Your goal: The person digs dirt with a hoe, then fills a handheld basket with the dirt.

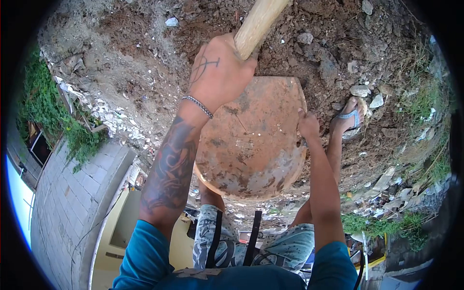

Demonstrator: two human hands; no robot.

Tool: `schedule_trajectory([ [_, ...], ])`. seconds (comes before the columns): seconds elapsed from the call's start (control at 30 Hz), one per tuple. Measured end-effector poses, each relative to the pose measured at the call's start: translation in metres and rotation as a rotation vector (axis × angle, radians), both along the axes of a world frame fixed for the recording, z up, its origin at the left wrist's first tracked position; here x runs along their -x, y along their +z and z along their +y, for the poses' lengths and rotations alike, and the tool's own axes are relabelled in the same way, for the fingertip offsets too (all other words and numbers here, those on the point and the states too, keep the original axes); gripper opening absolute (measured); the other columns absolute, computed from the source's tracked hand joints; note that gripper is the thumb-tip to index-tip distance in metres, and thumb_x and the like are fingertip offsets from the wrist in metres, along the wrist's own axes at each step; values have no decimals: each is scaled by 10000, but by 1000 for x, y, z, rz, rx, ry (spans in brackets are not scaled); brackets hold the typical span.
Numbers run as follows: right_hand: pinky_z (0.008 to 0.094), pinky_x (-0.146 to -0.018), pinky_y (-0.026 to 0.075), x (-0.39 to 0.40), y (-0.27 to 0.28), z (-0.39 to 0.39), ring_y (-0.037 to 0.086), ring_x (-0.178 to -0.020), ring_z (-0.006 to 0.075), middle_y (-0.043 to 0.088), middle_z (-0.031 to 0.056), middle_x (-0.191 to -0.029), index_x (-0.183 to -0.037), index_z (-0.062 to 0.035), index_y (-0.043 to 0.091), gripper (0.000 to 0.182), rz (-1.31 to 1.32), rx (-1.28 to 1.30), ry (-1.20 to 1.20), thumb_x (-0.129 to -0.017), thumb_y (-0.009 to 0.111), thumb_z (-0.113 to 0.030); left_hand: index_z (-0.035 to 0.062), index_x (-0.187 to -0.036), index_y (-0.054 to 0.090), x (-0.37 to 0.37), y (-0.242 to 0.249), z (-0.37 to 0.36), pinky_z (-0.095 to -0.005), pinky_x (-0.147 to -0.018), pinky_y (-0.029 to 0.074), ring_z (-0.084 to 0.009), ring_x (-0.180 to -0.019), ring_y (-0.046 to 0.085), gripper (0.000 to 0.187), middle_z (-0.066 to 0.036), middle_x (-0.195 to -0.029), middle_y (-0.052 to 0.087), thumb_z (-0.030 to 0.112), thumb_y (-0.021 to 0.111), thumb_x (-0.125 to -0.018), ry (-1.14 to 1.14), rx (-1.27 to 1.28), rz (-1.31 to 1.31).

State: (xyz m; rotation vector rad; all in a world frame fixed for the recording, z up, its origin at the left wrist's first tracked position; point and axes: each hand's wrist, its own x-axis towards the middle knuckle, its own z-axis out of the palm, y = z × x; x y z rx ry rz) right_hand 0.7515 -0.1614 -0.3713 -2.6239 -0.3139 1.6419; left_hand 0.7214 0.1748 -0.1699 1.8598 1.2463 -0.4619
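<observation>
Your left hand (220,72) gripped the pale wooden handle (257,24); your right hand (308,124) pinched the right rim of the round, rust-orange, dirt-crusted bowl (251,140), held above your knees.

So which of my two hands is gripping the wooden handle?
The left hand, the one with the wrist chain and tattooed forearm, wraps the wooden handle. The right hand instead grips the edge of the rust-coloured shovel blade.

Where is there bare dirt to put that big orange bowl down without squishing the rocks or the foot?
Bare dirt lies left of the left hand, between the wooden handle and the white rubble strip. It is crowded right of the bowl: the sandalled foot, stones and litter. The right hand grips the bowl's rim.
</observation>
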Motion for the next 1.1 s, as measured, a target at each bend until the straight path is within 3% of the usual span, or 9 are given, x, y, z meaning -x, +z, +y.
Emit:
schedule_trajectory([
  [0.13, 527, -837, 470, 40, -29, -31, 601, -946, 484, 631, 322, -942, -1001, 56, 600, 527, -44, -11, -2, -926, 479, -451, -48, -936, 638, 3, -4, -1, -428, -735, 526, -399, -793, 658, 308, -250, -800, 653, 201, 668, -756, -51, -64, -3],
  [0.4, 514, -811, 467, 50, -12, -79, 593, -931, 495, 622, 328, -924, -1006, 66, 572, 451, -65, 56, -45, -928, 533, -377, -38, -925, 646, 5, -9, 1, -442, -760, 522, -397, -824, 657, 298, -244, -804, 657, 207, 671, -756, -60, -82, -39],
  [0.63, 497, -744, 465, 15, 5, -1, 606, -848, 477, 614, 314, -820, -898, 56, 613, 437, -100, -144, -197, -909, 549, -377, -35, -929, 655, 13, -19, 5, -443, -775, 520, -391, -831, 659, 308, -239, -816, 661, 215, 681, -752, -98, -100, -61],
  [0.73, 486, -743, 464, -11, 16, 38, 601, -838, 474, 610, 306, -806, -894, 44, 619, 444, -114, -249, -110, -907, 551, -395, -29, -925, 657, 13, -19, 8, -442, -779, 520, -393, -834, 657, 306, -235, -825, 663, 221, 685, -751, -102, -90, -76],
  [0.87, 482, -745, 466, -35, -13, 44, 599, -837, 473, 617, 289, -808, -906, 27, 624, 436, -143, -259, -72, -903, 566, -405, -23, -909, 654, 15, -21, 5, -444, -776, 518, -396, -822, 651, 285, -228, -822, 661, 214, 679, -752, -116, -127, -101],
  [1.1, 481, -748, 467, 0, -37, 11, 604, -849, 464, 626, 281, -832, -913, 22, 630, 437, -232, -247, -173, -909, 565, -410, -27, -890, 646, 16, -14, 4, -449, -773, 515, -388, -812, 647, 274, -218, -812, 658, 210, 679, -757, -108, -152, -114],
])
